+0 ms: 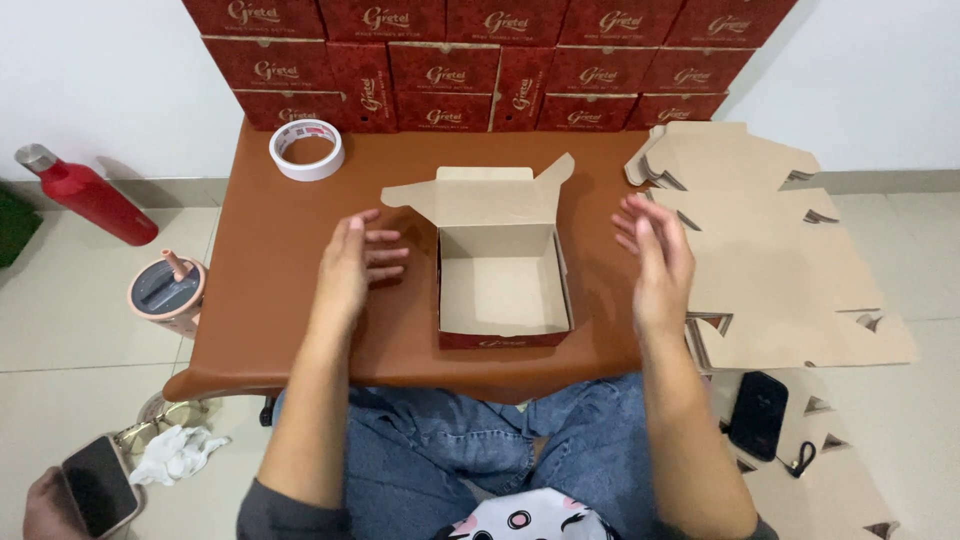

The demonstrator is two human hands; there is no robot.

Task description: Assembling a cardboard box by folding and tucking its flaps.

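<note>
A folded cardboard box (503, 290), red outside and brown inside, stands open on the low brown table (270, 250), its lid flap tilted back. My left hand (352, 265) hovers just left of the box with fingers spread and holds nothing. My right hand (655, 255) hovers to the right of the box, fingers apart and empty. Neither hand touches the box.
Flat unfolded box blanks (770, 250) lie stacked at the right, partly off the table. Finished red boxes (480, 60) are piled along the back wall. A tape roll (307, 150) lies at the back left. A red bottle (85, 192), a pink cup (168, 290), phones (757, 413) and another person's hand (45, 505) are on the floor.
</note>
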